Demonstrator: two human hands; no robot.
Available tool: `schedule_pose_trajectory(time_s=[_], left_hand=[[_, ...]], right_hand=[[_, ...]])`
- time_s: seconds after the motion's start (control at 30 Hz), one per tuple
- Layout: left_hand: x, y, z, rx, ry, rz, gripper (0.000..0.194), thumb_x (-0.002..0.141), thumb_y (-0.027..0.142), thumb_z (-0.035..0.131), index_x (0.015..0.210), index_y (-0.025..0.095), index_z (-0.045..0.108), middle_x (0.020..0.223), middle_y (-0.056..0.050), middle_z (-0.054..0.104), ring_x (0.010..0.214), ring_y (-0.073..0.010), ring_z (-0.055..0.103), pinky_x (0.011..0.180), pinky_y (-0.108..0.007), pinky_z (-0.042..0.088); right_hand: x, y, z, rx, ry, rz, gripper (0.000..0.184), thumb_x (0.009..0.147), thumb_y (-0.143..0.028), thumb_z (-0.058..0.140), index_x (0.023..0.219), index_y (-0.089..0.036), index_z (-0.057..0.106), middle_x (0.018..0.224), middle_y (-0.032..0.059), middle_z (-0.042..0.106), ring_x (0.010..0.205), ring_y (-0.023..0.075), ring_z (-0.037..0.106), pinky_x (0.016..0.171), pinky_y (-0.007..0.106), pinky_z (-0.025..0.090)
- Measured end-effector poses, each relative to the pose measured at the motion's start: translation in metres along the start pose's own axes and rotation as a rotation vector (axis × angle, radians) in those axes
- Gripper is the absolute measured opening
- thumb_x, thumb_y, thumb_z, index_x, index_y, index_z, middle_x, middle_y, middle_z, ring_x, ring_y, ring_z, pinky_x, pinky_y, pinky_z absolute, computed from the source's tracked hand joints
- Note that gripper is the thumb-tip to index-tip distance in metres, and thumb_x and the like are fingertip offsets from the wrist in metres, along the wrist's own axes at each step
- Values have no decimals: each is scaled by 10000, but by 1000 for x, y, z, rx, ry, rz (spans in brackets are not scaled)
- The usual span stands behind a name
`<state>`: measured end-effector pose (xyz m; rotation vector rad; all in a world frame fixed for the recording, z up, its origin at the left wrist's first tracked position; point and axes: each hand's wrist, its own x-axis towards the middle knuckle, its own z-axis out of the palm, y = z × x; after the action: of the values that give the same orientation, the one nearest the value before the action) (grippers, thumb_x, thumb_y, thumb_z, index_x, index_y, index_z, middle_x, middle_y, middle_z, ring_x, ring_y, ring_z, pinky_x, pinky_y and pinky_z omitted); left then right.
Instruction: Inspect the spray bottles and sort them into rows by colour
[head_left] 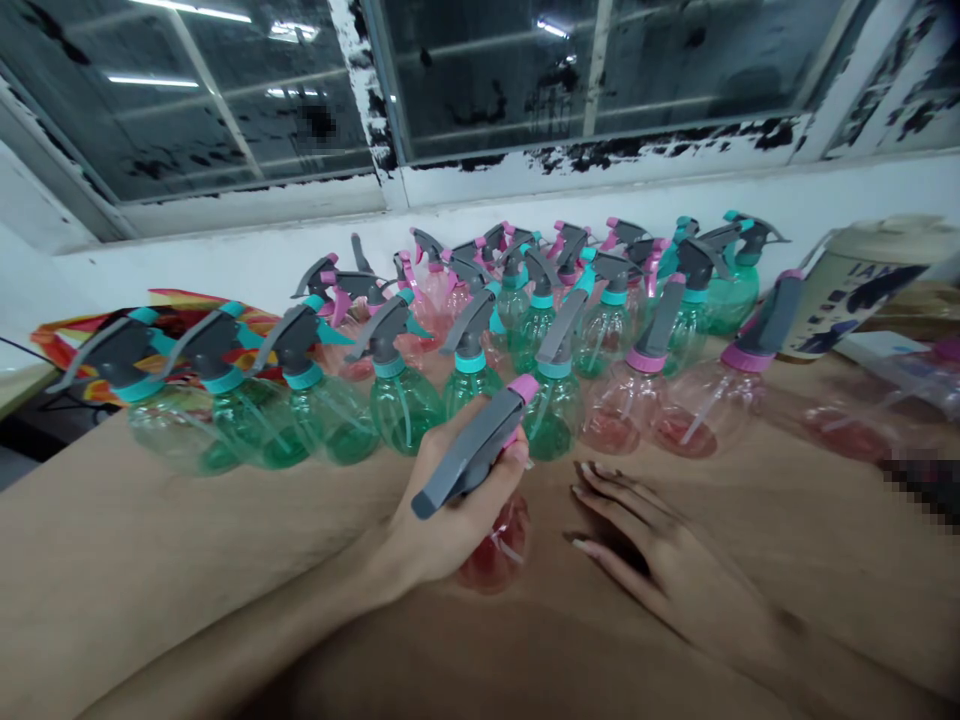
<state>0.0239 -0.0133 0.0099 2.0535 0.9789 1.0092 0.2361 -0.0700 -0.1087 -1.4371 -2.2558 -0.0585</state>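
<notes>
My left hand [450, 510] is wrapped round the neck of a pink spray bottle [495, 555] at the front of the table. Its grey and pink spray head sticks up above my fingers, and its round clear body shows below my hand. To the right, my right hand [660, 550] rests palm down by the table top with fingers spread, apart from any bottle. Just behind my hands runs a row of spray bottles, among them a green one [405, 405] with a turquoise collar and a pink one [626, 410] with a pink collar.
Several more green and pink spray bottles crowd the back of the wooden table [322, 540], against the wall. A beige printed tumbler [855, 290] stands at the back right. Another pink bottle [862, 420] is at the right. Colourful wrapping [172, 305] lies at the back left.
</notes>
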Motion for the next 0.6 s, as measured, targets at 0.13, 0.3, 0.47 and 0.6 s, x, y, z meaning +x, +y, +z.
schedule_pose_trajectory(time_s=[0.13, 0.3, 0.47, 0.6], left_hand=[[0, -2, 0, -2, -3, -30, 71, 793, 210, 512, 830, 239, 565, 656, 42, 563, 563, -126, 527, 562, -237, 474], [1, -7, 4, -17, 12, -72, 107, 789, 255, 518, 887, 231, 555, 581, 56, 510, 483, -125, 470, 489, -247, 424], [1, -8, 6, -34, 15, -45, 159, 785, 273, 518, 934, 230, 554, 567, 58, 500, 485, -137, 480, 488, -257, 432], [0, -8, 6, -17, 17, -66, 97, 794, 279, 498, 876, 238, 528, 571, 58, 500, 493, -144, 492, 499, -267, 441]], right_hand=[[0, 0, 0, -7, -7, -6, 443, 895, -384, 462, 1255, -130, 514, 1299, 133, 537, 1214, 258, 475, 971, 474, 443], [0, 1, 0, 11, -8, 13, 457, 891, -390, 468, 1274, -142, 496, 1300, 122, 539, 1221, 254, 469, 976, 465, 439], [-1, 2, 1, 19, -9, 20, 469, 887, -403, 471, 1284, -152, 487, 1307, 119, 533, 1222, 254, 467, 978, 469, 435], [-1, 1, 1, 33, -15, 34, 464, 888, -403, 468, 1282, -159, 490, 1309, 114, 532, 1226, 252, 462, 985, 465, 430]])
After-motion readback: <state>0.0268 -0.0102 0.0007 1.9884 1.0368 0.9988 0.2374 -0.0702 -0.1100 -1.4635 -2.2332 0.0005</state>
